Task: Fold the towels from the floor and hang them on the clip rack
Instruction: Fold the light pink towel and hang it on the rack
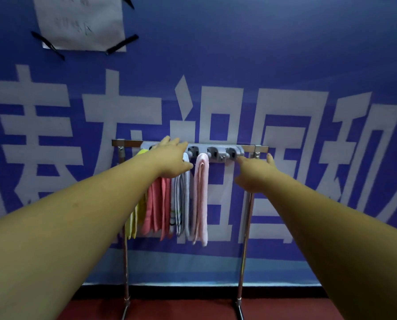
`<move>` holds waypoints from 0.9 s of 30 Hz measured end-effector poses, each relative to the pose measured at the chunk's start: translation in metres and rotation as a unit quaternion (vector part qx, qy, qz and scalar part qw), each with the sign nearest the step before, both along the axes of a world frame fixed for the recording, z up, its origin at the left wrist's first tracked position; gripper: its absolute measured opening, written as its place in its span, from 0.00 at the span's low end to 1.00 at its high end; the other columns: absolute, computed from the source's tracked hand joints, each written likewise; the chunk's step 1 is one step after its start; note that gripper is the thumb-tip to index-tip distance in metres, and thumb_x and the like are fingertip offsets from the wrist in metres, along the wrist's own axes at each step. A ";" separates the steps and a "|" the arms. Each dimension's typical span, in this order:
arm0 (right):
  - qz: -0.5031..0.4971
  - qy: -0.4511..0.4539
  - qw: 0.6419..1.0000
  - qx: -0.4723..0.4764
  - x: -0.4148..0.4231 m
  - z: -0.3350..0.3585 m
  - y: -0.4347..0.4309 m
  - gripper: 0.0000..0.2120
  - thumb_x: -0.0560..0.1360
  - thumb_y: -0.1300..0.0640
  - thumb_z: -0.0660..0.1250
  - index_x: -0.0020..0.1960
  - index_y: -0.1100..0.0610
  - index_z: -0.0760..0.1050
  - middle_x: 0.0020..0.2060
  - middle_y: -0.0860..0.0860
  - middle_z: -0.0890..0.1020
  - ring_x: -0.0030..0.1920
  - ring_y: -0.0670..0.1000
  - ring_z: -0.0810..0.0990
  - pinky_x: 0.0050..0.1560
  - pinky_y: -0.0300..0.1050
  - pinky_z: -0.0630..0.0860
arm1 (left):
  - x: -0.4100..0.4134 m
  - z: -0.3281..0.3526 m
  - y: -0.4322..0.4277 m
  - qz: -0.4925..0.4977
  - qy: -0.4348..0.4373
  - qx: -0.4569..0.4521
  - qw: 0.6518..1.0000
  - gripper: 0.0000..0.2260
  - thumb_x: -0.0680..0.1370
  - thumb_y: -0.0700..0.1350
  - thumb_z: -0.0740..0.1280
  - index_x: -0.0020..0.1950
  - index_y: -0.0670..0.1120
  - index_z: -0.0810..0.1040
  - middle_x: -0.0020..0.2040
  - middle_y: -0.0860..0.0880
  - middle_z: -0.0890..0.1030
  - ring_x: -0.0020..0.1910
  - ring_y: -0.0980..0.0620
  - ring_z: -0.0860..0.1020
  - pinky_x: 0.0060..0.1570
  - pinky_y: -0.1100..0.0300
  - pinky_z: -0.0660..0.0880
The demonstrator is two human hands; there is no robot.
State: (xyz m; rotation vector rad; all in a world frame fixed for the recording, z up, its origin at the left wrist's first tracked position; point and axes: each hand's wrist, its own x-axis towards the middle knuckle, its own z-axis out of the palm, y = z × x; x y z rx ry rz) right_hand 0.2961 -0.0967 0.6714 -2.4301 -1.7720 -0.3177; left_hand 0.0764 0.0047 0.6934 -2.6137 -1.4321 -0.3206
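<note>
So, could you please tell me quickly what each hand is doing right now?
Left hand: open, resting on the hanging towels at the clip rack, gripping nothing.
Right hand: open, empty, just below the rack.

The clip rack [216,151] is fixed along the top bar of a stand [244,239], which rises on two posts from the floor [170,310]; directly behind the stand is the wall banner [285,65]; a paper sheet [80,21] is taped high on the banner, above and left of the rack. Four towels hang side by side from the rack's left and middle part: the first towel [133,227] at the left end, the second towel [157,209] to its right, then the third towel [181,204], then the fourth towel [201,199]; the rack's right end carries no towel. The left hand [172,158] lies in front of the rack's left part, over the tops of the towels there; the right hand [256,174] sits at the rack's right end, just below it.
</note>
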 end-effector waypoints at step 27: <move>-0.076 0.237 0.924 -0.291 0.025 -0.434 -0.071 0.27 0.79 0.45 0.69 0.74 0.55 0.73 0.69 0.56 0.79 0.68 0.61 0.77 0.73 0.62 0.70 | 0.061 -0.468 -0.064 -0.040 0.059 -0.343 0.937 0.31 0.83 0.56 0.68 0.81 0.40 0.67 0.80 0.39 0.68 0.77 0.38 0.71 0.75 0.47 0.70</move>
